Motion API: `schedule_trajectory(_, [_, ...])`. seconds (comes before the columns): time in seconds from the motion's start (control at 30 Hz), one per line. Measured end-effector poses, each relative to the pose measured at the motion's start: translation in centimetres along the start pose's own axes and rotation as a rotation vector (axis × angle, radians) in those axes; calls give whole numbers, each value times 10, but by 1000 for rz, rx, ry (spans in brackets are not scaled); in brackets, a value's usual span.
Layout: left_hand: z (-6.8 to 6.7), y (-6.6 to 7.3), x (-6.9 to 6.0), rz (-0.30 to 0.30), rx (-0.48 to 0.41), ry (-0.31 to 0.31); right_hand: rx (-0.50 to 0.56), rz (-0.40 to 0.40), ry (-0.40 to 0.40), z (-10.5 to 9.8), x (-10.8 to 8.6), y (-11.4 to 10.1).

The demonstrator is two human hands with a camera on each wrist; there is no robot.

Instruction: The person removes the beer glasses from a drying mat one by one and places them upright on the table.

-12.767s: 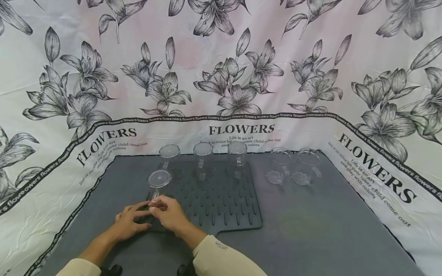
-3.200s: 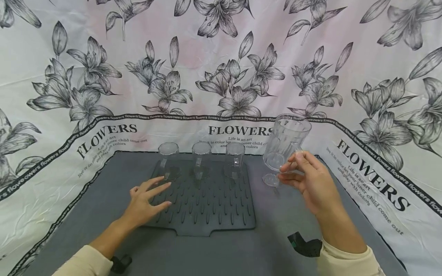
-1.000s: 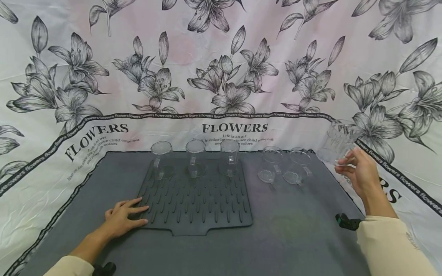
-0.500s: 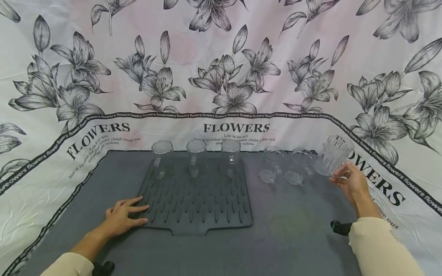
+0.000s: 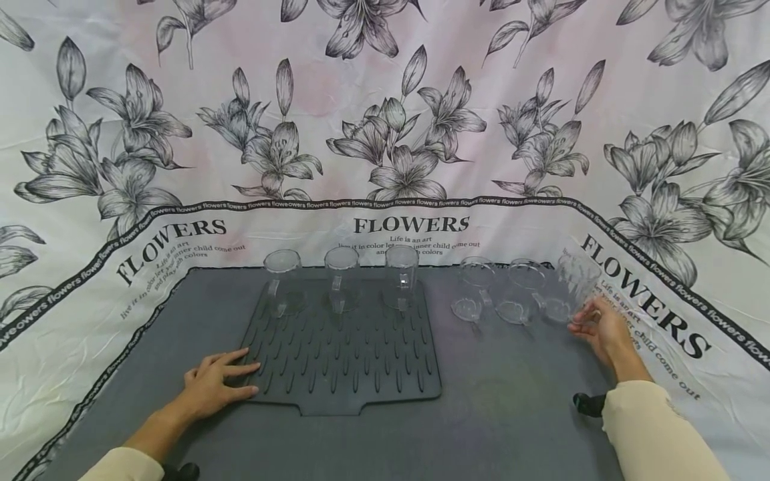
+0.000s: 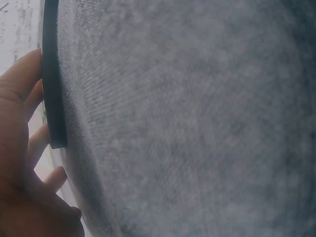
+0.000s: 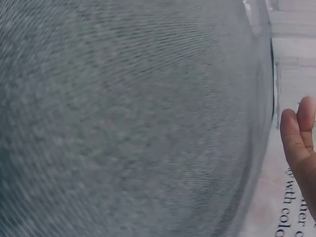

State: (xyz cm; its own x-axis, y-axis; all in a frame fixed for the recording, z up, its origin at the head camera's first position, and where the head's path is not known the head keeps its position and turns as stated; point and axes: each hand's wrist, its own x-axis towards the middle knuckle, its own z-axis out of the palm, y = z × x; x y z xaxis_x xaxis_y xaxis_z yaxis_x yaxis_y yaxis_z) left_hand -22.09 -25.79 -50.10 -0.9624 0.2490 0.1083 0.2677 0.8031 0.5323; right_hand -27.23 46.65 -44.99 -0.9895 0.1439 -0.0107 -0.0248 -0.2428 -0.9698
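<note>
At the far right end of the table my right hand (image 5: 604,331) grips a clear glass mug (image 5: 574,284) by its handle side. This mug stands upright, its base at or very near the table. In the right wrist view only a few fingers (image 7: 291,133) show at the edge. My left hand (image 5: 210,384) rests with spread fingers on the left edge of a dark ridged drying mat (image 5: 343,361); the left wrist view shows its fingers along the mat's edge (image 6: 53,98). Three upside-down glass mugs (image 5: 341,277) stand along the back of the mat.
Two upright glass mugs (image 5: 475,287) stand in a row to the left of the held one, close to it. The grey table (image 5: 511,401) backs onto a white flower-printed cloth (image 5: 415,220) on three sides.
Earlier both hands were at an upside-down mug on the mat's left. My right hand then carried a mug upright to the right and lowered it beside the other two. The left hand settled on the mat.
</note>
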Motion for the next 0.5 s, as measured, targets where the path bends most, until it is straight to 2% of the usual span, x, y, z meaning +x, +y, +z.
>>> schedule_trajectory(0.17, [2,1,2,0,5,-6,10,44,-9,-5,0,5])
schedule_trajectory(0.5, [1,-1,0,-2,18,-9,-67,110,-33,-10,-2,9])
